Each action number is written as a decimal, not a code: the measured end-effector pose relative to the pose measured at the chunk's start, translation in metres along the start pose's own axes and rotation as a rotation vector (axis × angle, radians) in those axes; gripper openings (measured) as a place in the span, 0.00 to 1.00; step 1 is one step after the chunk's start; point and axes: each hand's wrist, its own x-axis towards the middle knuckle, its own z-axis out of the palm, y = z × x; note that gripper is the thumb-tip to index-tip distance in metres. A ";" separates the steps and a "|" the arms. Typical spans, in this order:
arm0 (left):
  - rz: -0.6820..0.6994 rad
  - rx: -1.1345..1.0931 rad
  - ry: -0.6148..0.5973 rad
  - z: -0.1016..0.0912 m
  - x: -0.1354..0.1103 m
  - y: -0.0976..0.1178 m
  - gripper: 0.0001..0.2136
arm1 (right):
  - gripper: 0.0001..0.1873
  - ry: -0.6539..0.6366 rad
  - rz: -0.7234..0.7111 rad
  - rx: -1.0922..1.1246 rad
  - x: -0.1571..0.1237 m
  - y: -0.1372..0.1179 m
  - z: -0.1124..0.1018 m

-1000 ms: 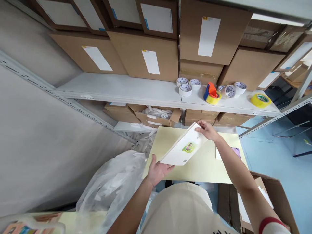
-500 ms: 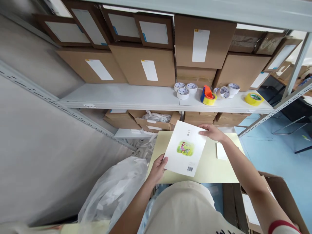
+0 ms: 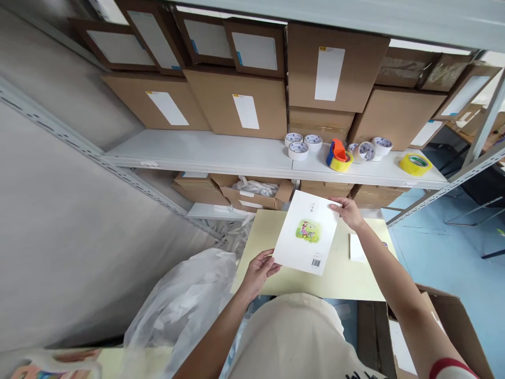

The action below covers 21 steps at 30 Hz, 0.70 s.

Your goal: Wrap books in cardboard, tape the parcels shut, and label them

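Observation:
A thin white book (image 3: 294,242), with a small green picture, a few printed characters and a barcode on its face, is held tilted above the pale yellow board (image 3: 252,237). My right hand (image 3: 347,211) pinches its upper right corner, thumb on the face and fingers behind. At the lower left corner is my left hand (image 3: 258,271), its fingers loosely parted and touching the edge. A small white card (image 3: 357,247) lies on the board beneath my right forearm.
Ahead, a grey shelf (image 3: 213,152) carries cardboard boxes (image 3: 240,100), several white tape rolls (image 3: 299,151) and an orange-and-blue tape dispenser (image 3: 338,153). Left is a translucent plastic bag (image 3: 181,300); an open carton (image 3: 457,321) stands at lower right.
The book has shifted slightly up and right with my right hand. My left thumb no longer presses on its face, and those fingers have loosened. The view has shifted a little.

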 end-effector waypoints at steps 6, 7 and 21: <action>-0.010 -0.134 0.034 0.001 -0.008 -0.005 0.26 | 0.22 -0.015 0.087 0.240 -0.012 0.018 -0.001; -0.018 -0.162 0.037 0.000 -0.008 -0.006 0.25 | 0.22 -0.034 0.091 0.294 -0.016 0.019 -0.003; -0.103 0.083 -0.293 0.005 0.000 0.002 0.30 | 0.24 -0.298 -0.206 -0.015 -0.021 -0.040 -0.012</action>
